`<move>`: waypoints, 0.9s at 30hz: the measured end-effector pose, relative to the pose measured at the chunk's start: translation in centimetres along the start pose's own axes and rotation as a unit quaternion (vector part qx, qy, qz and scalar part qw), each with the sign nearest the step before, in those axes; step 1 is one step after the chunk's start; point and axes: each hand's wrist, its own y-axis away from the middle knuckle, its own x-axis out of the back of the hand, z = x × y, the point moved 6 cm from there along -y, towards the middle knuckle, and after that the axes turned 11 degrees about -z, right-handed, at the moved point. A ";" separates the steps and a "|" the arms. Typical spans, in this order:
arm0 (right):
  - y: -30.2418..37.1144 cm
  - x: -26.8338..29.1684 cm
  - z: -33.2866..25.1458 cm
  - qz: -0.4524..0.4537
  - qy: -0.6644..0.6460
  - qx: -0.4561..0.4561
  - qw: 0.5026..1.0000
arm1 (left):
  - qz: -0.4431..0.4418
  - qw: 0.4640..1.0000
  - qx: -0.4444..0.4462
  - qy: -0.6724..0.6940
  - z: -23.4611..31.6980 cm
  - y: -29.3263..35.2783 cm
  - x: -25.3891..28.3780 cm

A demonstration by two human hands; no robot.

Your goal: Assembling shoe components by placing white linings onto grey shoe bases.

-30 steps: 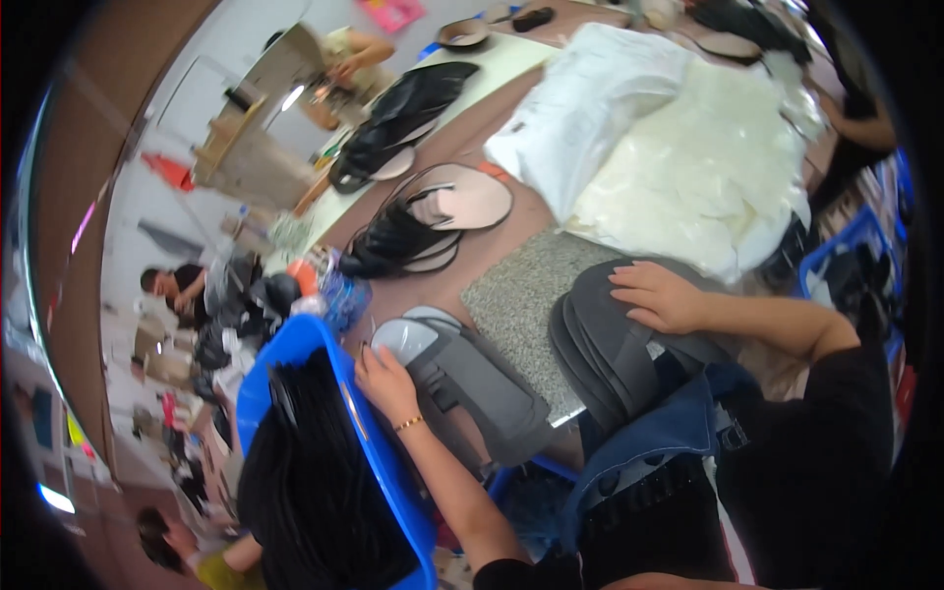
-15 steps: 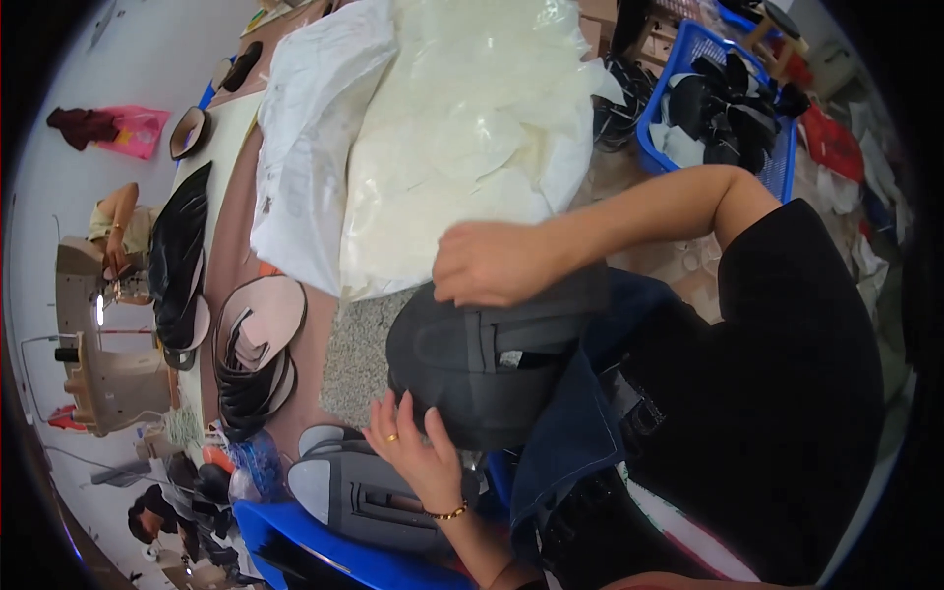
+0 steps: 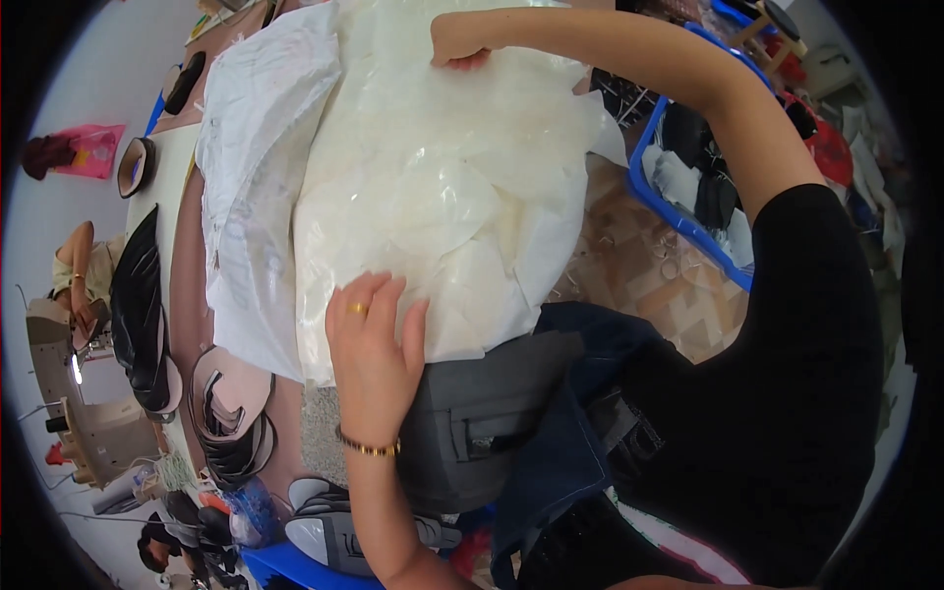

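A broad stack of cream, glossy translucent sheets covers the middle of the table, with torn flaps along its right side. My left hand, wearing a ring, rests on the near edge of the sheets with its fingers stretched out. At the far end, my right hand is closed low over the sheets; whatever its fingers hold is hidden. Close to my body, dark grey shoe-upper pieces with a slot lie partly under the near edge of the sheets and beside my left forearm.
A white sack-like sheet borders the stack on the left. Pink and black cut pieces lie beyond it. Light grey pieces sit near a blue bin. A blue basket holds black and white scraps. At far left, another person's hand works at a sewing machine.
My right hand has moved from the grey pieces to the far end of the sheets. My left hand has moved up onto their near edge. The sheets now overlap the grey pieces.
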 end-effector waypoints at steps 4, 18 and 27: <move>0.5 -1.1 -1.1 -0.048 0.054 -0.016 0.997 | 0.004 1.000 -0.010 0.018 -2.5 -7.0 -2.5; -4.7 3.0 -2.9 0.117 0.204 0.278 0.931 | 0.090 0.993 0.061 0.039 -9.3 -13.6 -5.5; -4.0 1.6 -5.2 -0.013 0.352 0.047 0.935 | 0.035 0.994 0.099 0.019 -9.9 -14.3 -5.4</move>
